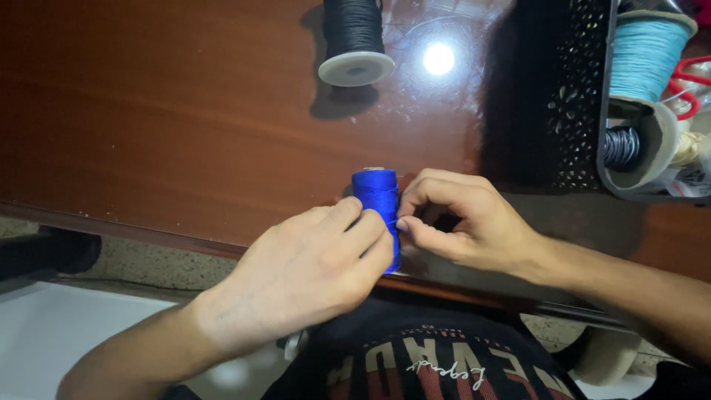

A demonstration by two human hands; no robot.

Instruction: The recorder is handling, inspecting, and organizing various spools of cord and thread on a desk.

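Both hands, left hand [311, 263] and right hand [463, 222], had fingers clamped on the blue spool [378, 204] at the desk [185, 126] edge; bare desk lay behind it.

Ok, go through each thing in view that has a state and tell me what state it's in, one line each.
Blue thread spool: upright at table edge, gripped.
Left hand: closed around the spool.
Right hand: fingertips pinched at the spool's side.
Black thread spool: standing on the table, untouched.
Black basket: holds a light blue spool.
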